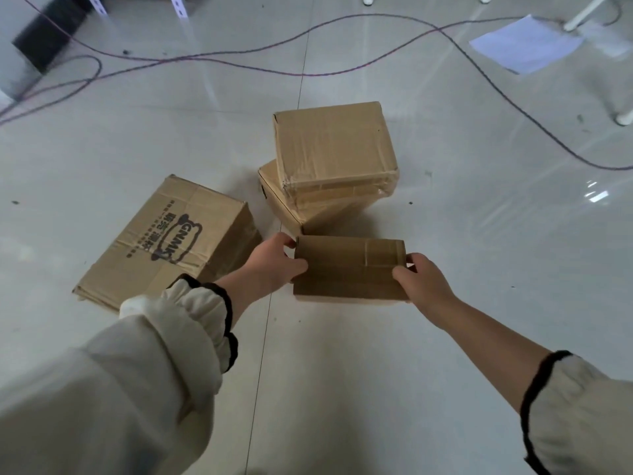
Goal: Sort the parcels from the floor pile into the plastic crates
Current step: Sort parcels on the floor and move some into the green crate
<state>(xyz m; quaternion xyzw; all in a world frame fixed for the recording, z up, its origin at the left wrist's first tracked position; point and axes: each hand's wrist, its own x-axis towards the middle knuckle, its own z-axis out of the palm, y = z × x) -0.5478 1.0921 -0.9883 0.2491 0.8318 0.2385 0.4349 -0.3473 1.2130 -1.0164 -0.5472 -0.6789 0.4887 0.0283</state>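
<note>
Just above the pale floor (445, 337), the left hand (274, 260) and right hand (423, 281) grip opposite ends of a small cardboard parcel (349, 269), near 2 stacked parcels (334, 149) and a printed box (174, 241).

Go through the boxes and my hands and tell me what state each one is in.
small box: taped shut, gripped at both ends.
left hand: holds the small box's left end.
right hand: holds its right end.
top box: taped shut, resting askew on another box.
lower box: on the floor, under the top box.
printed box: closed, flat on the floor.
cable: loose across the floor.
</note>
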